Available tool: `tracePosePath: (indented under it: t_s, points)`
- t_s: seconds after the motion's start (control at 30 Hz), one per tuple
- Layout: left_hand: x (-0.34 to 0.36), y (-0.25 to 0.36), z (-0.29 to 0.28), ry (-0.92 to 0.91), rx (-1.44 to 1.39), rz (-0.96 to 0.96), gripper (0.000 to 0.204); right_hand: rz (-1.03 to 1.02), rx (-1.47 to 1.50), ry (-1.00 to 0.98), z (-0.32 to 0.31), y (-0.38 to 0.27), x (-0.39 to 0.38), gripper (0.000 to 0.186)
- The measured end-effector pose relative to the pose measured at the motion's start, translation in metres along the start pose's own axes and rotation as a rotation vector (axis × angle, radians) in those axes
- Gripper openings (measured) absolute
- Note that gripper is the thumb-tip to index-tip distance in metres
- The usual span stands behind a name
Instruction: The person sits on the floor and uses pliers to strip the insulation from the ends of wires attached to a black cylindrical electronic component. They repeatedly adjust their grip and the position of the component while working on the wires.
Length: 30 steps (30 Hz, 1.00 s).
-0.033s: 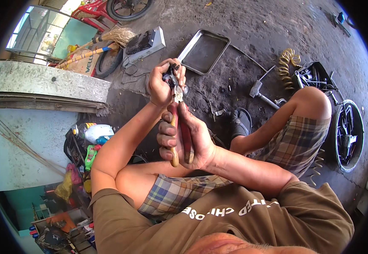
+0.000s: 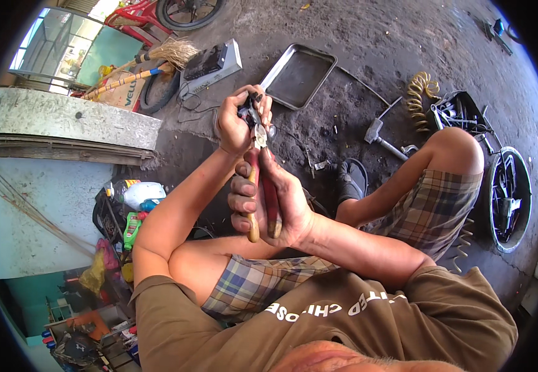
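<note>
In my right hand [image 2: 276, 201] are pliers [image 2: 253, 204] with worn red and yellow handles. The fingers wrap one handle, and the other lies against the palm. Their metal jaws point away from me and meet a small dark part [image 2: 248, 113] with a metal piece on it. My left hand [image 2: 236, 127] is closed around that part just beyond the jaws. Its fingers cover much of the part, so its exact kind cannot be made out. Whether the jaws bite on it is also unclear.
A metal tray [image 2: 300, 77] lies on the dirty floor ahead. To the right are a hammer-shaped tool [image 2: 374, 131], a coiled yellow hose [image 2: 419, 93] and a round tub [image 2: 523, 180] of parts. Bottles [image 2: 134, 228] stand at the left, near a concrete ledge [image 2: 64, 121].
</note>
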<state>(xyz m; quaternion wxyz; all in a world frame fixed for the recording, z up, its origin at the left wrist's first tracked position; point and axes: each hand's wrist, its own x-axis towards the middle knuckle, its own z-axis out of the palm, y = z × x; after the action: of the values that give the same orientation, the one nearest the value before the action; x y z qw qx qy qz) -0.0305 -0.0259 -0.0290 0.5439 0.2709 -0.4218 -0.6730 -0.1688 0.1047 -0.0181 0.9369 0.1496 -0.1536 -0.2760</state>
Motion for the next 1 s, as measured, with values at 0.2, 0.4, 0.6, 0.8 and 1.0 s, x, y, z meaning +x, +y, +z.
tracePosePath:
  t_s: [0.2,0.4,0.6,0.8,1.0]
  points:
    - [0.01,0.009,-0.005,-0.067,0.01,0.026,0.032,-0.022,0.071,-0.053,0.011,0.001,0.013,0.044]
    - [0.005,0.006,-0.005,-0.106,0.043,-0.031,0.034,0.048,-0.126,-0.164,0.015,-0.002,0.016,0.049]
    - [0.004,0.024,-0.007,0.513,0.192,0.016,0.04,-0.205,-0.497,0.264,0.01,-0.054,-0.013,0.041]
    - [-0.004,0.021,0.009,0.525,0.443,-0.075,0.054,-0.597,-1.461,0.594,-0.014,-0.082,-0.003,0.03]
    - [-0.014,0.012,0.034,0.395,0.557,-0.23,0.061,-0.461,-1.328,0.534,-0.027,-0.073,0.001,0.03]
